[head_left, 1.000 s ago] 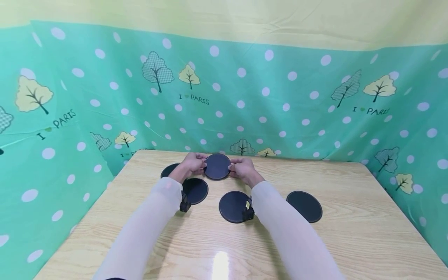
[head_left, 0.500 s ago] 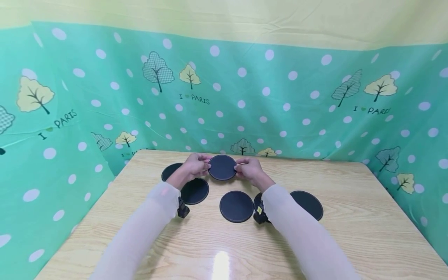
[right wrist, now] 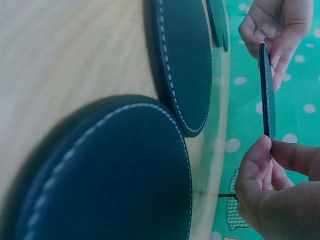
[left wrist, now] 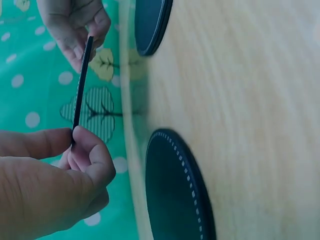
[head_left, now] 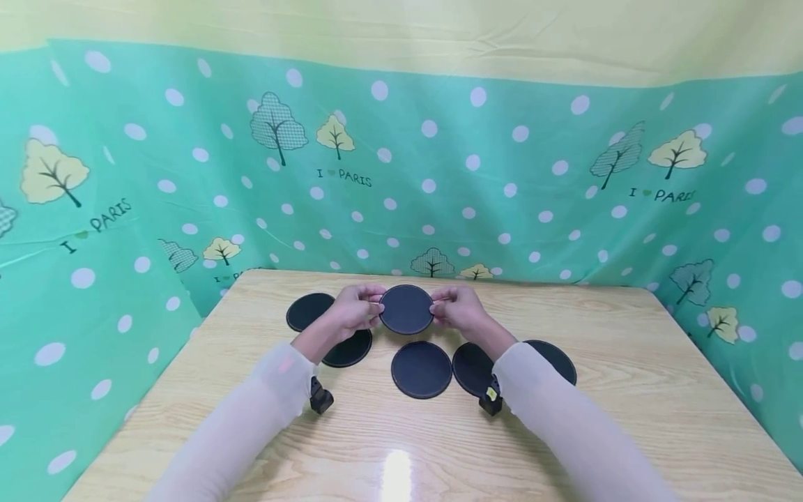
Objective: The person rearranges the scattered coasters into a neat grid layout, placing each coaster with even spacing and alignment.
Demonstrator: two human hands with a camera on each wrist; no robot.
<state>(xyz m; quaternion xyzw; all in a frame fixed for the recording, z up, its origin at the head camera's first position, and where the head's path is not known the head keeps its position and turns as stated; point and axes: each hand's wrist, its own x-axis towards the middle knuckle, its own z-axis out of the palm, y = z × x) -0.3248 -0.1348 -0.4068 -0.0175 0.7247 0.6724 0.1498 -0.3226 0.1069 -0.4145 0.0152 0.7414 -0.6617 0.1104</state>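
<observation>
A round black coaster [head_left: 406, 309] with a stitched rim is held up between both hands, near the back of the table. My left hand [head_left: 355, 308] pinches its left edge between thumb and fingers, while my right hand [head_left: 463, 311] pinches the right edge. Seen edge-on in the left wrist view, the thin coaster [left wrist: 83, 82] is apart from the tabletop. The right wrist view also shows the coaster [right wrist: 267, 92] gripped from both sides. Just in front of it on the table lies another black coaster [head_left: 422, 369].
More black coasters lie flat on the wooden table [head_left: 376, 425]: one at far left [head_left: 309, 311], one under the left forearm [head_left: 348, 350], one by the right wrist [head_left: 472, 366] and one partly behind the right sleeve [head_left: 555, 359]. A green patterned curtain [head_left: 401, 160] hangs behind.
Both hands have carried the pinched coaster rightward and slightly toward me. As the right arm shifted right, a coaster beneath it came into view.
</observation>
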